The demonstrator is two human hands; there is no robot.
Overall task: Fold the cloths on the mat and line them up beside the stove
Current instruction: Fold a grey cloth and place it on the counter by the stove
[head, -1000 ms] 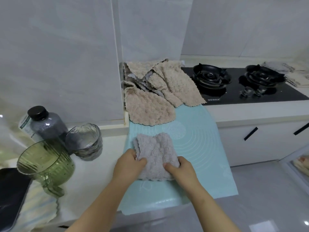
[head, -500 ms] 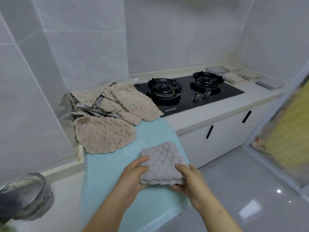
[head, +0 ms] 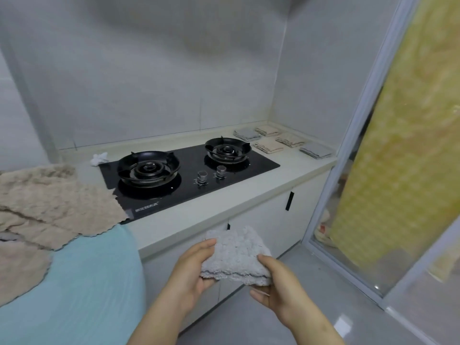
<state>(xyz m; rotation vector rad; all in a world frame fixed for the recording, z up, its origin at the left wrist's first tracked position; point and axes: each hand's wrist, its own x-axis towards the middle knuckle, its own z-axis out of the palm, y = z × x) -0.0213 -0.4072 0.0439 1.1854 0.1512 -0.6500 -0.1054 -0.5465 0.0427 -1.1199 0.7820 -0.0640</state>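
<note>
Holding a folded grey cloth (head: pixel 235 255) off the counter's front edge, the left hand (head: pixel 191 271) and right hand (head: pixel 275 286) pinch its sides. It looks nubbly, perhaps two layers thick, in front of the stove (head: pixel 184 175).

Folded cloths lined up right of the stove (head: pixel 189 175): five, namely two grey (head: pixel 246 134) (head: pixel 315 150) and three beige (head: pixel 268 130) (head: pixel 290 139) (head: pixel 268 146). Folded grey cloth (head: pixel 236 255) in hand: one. Unfolded beige cloths (head: pixel 54 202): a heap, number unclear. Burners: two. Knobs: two. Blue mat (head: pixel 87 282): one.
</note>
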